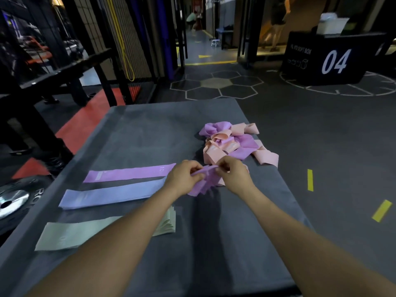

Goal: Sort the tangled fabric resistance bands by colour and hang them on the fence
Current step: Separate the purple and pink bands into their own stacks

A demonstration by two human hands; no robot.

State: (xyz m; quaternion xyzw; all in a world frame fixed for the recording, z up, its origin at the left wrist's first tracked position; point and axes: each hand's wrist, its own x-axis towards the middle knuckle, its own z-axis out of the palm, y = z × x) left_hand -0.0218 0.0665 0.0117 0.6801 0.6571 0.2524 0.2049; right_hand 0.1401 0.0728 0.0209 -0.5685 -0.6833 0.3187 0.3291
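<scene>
Two bare forearms reach from the near edge over a grey mat that covers a low platform. Left hand and right hand meet near the middle of the mat, both pinching a crumpled lilac band w/ curled fingers; thumbs and fingertips grip its top edge, and the rest droops onto the mat.

Left of the hands, three sorted rows lie flat, side by side: purple band farthest, blue band in the middle, pale green stack nearest, which appears to be several bands layered, w/ edges fanned at its right end.

Just beyond the hands, at the far right of the mat, sits a tangled pile of pink & lilac bands, knotted together, touching the held band or very close to it.

Black mesh fence stands far left, well apart from the mat; a yellow loop hangs on it, but none of the fabric bands is visible there.

Progress, by my reading: sorting is partly done. Three colours are laid out, pink has no row yet, and a fair-sized knot remains. Hanging hasn't begun.
</scene>
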